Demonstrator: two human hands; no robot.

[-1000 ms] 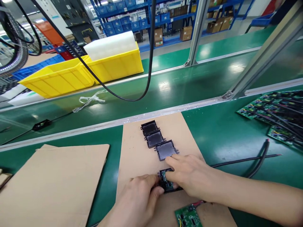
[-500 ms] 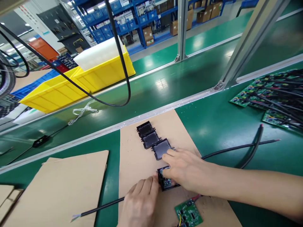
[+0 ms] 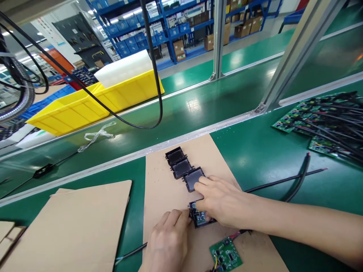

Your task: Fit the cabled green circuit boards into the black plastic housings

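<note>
Housing (image 3: 199, 218) w/ green PCB inside is pinched on cardboard sheet (image 3: 161, 189) betw. left hand (image 3: 167, 241) at its left edge and right hand (image 3: 219, 202) pressed on top, below row of empty trays (image 3: 185, 172).

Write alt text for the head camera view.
Two bare hands, left hand and right hand, press on a small black housing with a circuit board on a cardboard sheet. Three empty black housings lie in a row just beyond; a loose green circuit board lies nearer, on a green workbench.

A small black housing (image 3: 200, 218) with a green board inside lies flat on cardboard.
</note>
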